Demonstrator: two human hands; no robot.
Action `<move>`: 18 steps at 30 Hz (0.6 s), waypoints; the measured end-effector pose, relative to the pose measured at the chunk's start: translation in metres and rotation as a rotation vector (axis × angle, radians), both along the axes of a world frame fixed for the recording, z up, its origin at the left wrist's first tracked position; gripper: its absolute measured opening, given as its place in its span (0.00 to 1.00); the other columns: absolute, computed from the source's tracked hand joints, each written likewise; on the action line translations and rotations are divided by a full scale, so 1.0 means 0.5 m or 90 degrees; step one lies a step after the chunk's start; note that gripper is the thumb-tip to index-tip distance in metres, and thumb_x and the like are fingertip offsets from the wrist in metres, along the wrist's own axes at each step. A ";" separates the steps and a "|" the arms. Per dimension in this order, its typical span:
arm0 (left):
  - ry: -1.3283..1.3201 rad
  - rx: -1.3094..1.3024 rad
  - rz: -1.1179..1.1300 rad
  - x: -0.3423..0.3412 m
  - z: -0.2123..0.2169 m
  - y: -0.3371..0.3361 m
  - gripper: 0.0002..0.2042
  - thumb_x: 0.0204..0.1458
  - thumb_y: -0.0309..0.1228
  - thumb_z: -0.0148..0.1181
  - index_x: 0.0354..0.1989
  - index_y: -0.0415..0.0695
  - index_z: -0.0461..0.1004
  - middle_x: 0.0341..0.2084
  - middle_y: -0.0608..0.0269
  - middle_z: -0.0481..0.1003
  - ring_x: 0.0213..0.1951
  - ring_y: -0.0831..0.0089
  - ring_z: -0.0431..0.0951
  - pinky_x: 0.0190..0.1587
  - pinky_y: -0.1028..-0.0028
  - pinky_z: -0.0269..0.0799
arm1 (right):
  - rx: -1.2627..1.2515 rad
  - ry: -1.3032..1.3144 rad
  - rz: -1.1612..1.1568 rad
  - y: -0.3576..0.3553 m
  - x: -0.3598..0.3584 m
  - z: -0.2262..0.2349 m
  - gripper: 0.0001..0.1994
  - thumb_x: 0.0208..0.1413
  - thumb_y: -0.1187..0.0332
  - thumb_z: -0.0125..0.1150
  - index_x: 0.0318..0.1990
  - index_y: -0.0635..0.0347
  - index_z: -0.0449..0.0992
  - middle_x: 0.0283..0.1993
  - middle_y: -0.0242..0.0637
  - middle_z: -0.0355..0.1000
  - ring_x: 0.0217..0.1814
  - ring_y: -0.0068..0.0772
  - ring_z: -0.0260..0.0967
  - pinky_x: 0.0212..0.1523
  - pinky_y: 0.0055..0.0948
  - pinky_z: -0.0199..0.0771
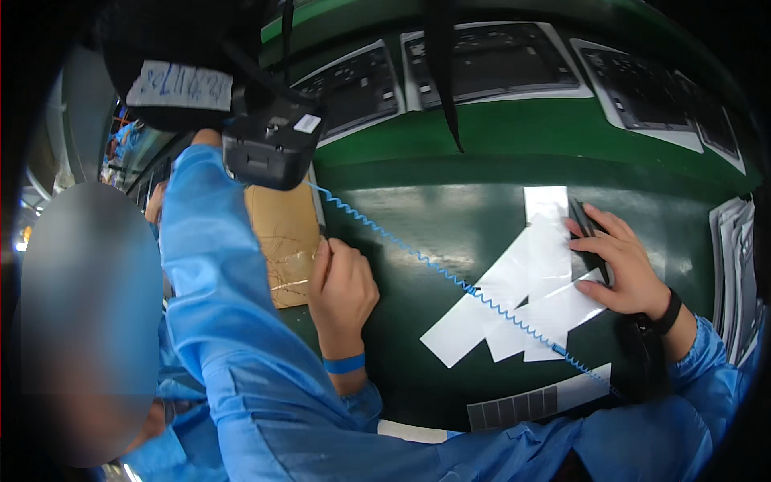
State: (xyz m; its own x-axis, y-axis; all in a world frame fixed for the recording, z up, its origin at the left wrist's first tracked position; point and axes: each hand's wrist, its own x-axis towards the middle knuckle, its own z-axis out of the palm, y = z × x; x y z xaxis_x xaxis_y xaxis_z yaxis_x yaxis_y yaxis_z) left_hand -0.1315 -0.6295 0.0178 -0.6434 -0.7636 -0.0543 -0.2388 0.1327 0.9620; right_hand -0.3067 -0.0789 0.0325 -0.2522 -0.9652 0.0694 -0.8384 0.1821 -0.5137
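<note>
My left arm (209, 265) in its blue sleeve reaches to the upper left. Only the wrist of my left hand (208, 136) shows; a black device hides its fingers. On the right, my right hand (622, 261), with a black wristband, has a slim dark pair of tweezers (594, 241) between its fingers. Its thumb and fingertips touch the overlapping white strips (490, 301) fanned out on the green table. Another person's closed hand (345, 289), wearing a blue wristband, rests beside a brown envelope (283, 233).
A black boxy device (273, 145) blocks the upper left. From it a blue coiled cord (426, 259) crosses over the strips. Dark panels (498, 64) on white sheets line the back. Stacked sheets (735, 273) stand at right, a grey-blocked strip (514, 408) in front. A co-worker (88, 321) is at left.
</note>
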 end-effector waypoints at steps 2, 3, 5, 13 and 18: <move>-0.147 -0.223 -0.022 -0.034 -0.018 -0.108 0.11 0.63 0.40 0.52 0.37 0.46 0.74 0.27 0.67 0.72 0.33 0.73 0.72 0.34 0.76 0.67 | -0.012 -0.005 -0.023 -0.004 -0.001 -0.001 0.25 0.44 0.62 0.68 0.54 0.51 0.75 0.58 0.42 0.72 0.73 0.54 0.54 0.68 0.51 0.53; -0.183 -0.273 -0.042 -0.050 -0.034 -0.144 0.11 0.63 0.40 0.52 0.37 0.45 0.74 0.27 0.67 0.73 0.34 0.73 0.72 0.35 0.76 0.67 | -0.011 -0.020 -0.012 -0.005 0.001 -0.001 0.25 0.45 0.62 0.67 0.54 0.51 0.75 0.59 0.41 0.72 0.73 0.53 0.54 0.68 0.50 0.53; -0.253 -0.361 -0.089 -0.089 -0.045 -0.203 0.11 0.62 0.40 0.52 0.37 0.45 0.74 0.28 0.66 0.73 0.34 0.72 0.73 0.35 0.76 0.68 | -0.029 -0.040 -0.004 -0.010 0.001 -0.001 0.23 0.47 0.62 0.66 0.54 0.49 0.75 0.60 0.36 0.72 0.72 0.51 0.54 0.67 0.50 0.55; -0.361 -0.476 -0.219 -0.178 -0.052 -0.259 0.12 0.61 0.39 0.55 0.39 0.41 0.75 0.30 0.62 0.76 0.37 0.70 0.75 0.38 0.75 0.69 | -0.009 -0.020 -0.009 -0.010 0.003 -0.013 0.21 0.50 0.63 0.64 0.55 0.47 0.75 0.60 0.34 0.71 0.72 0.48 0.55 0.67 0.48 0.56; -0.324 -0.468 -0.254 -0.209 -0.039 -0.281 0.13 0.60 0.38 0.56 0.40 0.38 0.75 0.32 0.60 0.77 0.38 0.69 0.77 0.40 0.75 0.71 | -0.028 -0.016 -0.012 -0.007 -0.001 -0.018 0.20 0.52 0.63 0.62 0.55 0.46 0.75 0.53 0.37 0.75 0.72 0.48 0.55 0.69 0.47 0.55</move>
State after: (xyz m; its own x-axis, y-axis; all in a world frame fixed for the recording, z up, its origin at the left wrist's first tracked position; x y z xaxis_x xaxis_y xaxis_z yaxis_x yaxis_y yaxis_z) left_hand -0.2359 -0.7697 -0.0018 -0.8937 -0.4487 0.0059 -0.4088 0.8196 0.4015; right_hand -0.3072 -0.0825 0.0237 -0.2722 -0.9565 0.1053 -0.8220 0.1742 -0.5422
